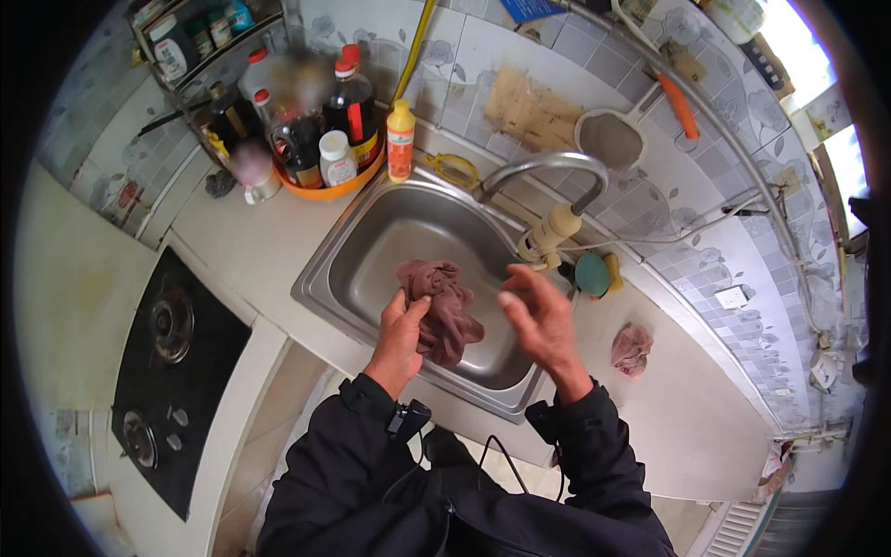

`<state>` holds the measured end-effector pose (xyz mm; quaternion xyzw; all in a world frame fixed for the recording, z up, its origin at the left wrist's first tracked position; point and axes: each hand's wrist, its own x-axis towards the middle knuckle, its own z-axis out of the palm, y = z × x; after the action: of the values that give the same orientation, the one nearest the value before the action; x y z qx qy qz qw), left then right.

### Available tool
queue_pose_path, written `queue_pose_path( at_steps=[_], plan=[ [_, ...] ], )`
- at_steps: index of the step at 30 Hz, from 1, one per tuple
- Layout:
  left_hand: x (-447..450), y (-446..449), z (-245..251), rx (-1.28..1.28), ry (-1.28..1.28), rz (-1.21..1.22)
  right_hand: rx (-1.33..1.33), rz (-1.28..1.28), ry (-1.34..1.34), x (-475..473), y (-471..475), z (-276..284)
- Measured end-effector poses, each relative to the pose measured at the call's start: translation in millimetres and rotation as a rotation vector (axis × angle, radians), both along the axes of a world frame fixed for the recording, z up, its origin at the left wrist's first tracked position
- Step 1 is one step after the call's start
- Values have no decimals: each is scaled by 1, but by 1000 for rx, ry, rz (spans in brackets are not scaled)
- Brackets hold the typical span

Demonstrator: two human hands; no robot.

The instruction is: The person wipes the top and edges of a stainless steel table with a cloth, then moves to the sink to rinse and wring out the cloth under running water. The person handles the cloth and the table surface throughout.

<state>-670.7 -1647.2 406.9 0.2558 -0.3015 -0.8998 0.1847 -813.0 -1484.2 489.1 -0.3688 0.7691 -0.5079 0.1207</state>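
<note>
A crumpled, dull pink cloth hangs over the stainless steel sink, bunched and twisted. My left hand grips its left side, thumb on top. Over the right part of the basin, my right hand is raised with fingers apart and holds nothing. Just beyond that hand stands the cream base of an electric faucet, its curved metal spout arching above the sink's back edge. I cannot see any water running from it.
An orange basin of bottles stands back left, beside a yellow-capped bottle. Left is a black gas hob. A second pinkish cloth lies on the right counter. Near the faucet sit a green scrubber and yellow sponge.
</note>
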Motion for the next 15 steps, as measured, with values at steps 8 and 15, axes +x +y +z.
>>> queue_pose_path(
  at_steps=[8,15],
  plan=[
    [-48,-53,-15,33,7,-54,325,-549,335,-105,30,-87],
    [-70,-69,-21,7,-50,-101,251,-497,-598,-108,35,-148]
  ],
)
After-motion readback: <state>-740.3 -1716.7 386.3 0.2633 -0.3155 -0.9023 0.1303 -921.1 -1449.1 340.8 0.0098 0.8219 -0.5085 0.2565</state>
